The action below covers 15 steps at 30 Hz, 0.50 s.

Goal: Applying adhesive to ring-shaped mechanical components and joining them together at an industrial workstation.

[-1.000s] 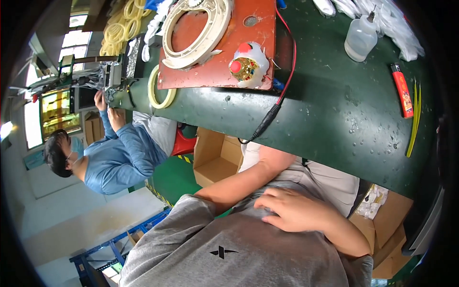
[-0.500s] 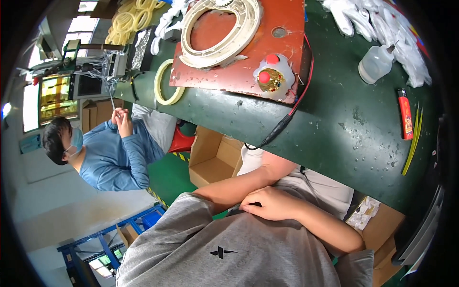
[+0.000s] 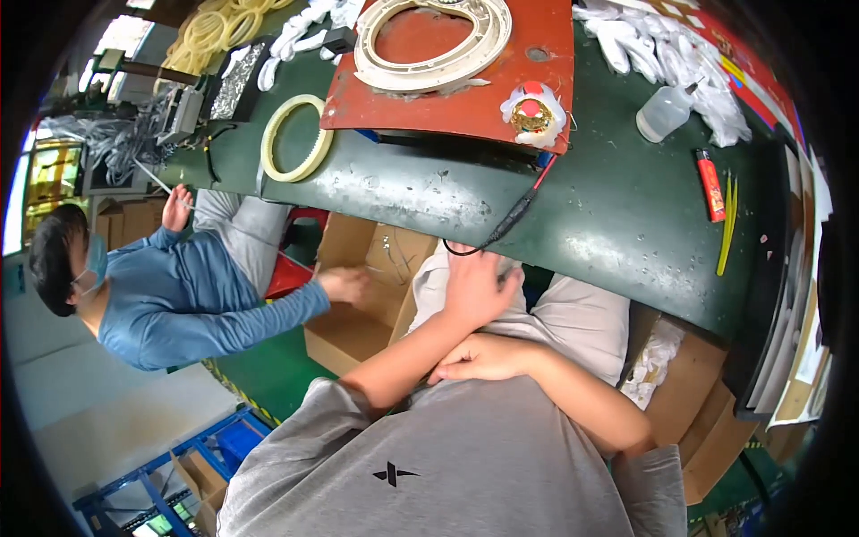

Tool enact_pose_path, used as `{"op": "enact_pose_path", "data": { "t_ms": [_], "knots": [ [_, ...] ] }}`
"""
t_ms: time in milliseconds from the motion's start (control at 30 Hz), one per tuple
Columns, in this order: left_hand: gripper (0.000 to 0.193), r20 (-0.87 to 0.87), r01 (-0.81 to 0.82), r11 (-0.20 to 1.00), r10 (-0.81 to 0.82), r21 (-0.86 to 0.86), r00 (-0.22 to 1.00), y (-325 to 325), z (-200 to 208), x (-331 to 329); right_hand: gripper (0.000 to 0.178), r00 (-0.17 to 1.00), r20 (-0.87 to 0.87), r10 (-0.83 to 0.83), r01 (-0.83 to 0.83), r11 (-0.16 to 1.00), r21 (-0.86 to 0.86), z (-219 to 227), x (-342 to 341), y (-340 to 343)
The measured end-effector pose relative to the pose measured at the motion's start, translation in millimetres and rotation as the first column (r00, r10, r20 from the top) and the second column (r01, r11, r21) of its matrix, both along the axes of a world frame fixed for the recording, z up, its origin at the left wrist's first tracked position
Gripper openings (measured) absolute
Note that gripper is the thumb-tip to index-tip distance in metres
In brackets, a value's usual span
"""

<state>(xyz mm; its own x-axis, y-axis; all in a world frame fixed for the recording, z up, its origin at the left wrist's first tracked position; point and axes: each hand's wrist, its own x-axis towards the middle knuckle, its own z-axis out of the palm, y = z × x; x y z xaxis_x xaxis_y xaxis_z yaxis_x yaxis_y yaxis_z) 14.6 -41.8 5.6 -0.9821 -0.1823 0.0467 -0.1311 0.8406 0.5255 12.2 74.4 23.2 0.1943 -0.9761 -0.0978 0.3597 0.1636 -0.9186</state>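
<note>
My left hand [image 3: 486,293] is at the table's near edge above my lap, its fingers apart and nothing visible in them. The looped end of a black cable [image 3: 512,217] lies by its fingertips, too close to tell whether they touch. My right hand [image 3: 483,357] rests loosely across my lap, against the left forearm, with its fingers stretched out and partly hidden; I see nothing in it. A red board [image 3: 429,121] stands raised on the green table [image 3: 617,237] ahead. On it lie a cream ring-shaped part [image 3: 380,73] and a white piece with red knobs and a gold coil [image 3: 534,114].
A pale yellow ring [image 3: 268,148] lies left of the board. To the right are a squeeze bottle [image 3: 663,116], red lighter [image 3: 710,188], yellow tweezers [image 3: 727,228] and white gloves [image 3: 658,58]. A co-worker [image 3: 201,295] sits left beside a cardboard box [image 3: 344,336].
My left hand has come out from below the table edge into sight. The view has shifted. The co-worker's hands have parted, one reaching toward the cardboard box.
</note>
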Motion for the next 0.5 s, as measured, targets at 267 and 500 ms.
{"op": "enact_pose_path", "data": {
  "t_ms": [267,500],
  "knots": [
    [0.035,0.047,0.221,0.504,-0.466,0.835,0.884,-92,143,35,0.025,0.786,0.551,-0.281,0.031,0.908,0.418,-14,-2,6],
    [0.036,-0.465,-0.394,0.915,0.386,0.084,0.797,-180,169,3,0.025,0.741,0.609,-0.283,0.023,0.917,0.399,-27,-3,6]
  ]
}}
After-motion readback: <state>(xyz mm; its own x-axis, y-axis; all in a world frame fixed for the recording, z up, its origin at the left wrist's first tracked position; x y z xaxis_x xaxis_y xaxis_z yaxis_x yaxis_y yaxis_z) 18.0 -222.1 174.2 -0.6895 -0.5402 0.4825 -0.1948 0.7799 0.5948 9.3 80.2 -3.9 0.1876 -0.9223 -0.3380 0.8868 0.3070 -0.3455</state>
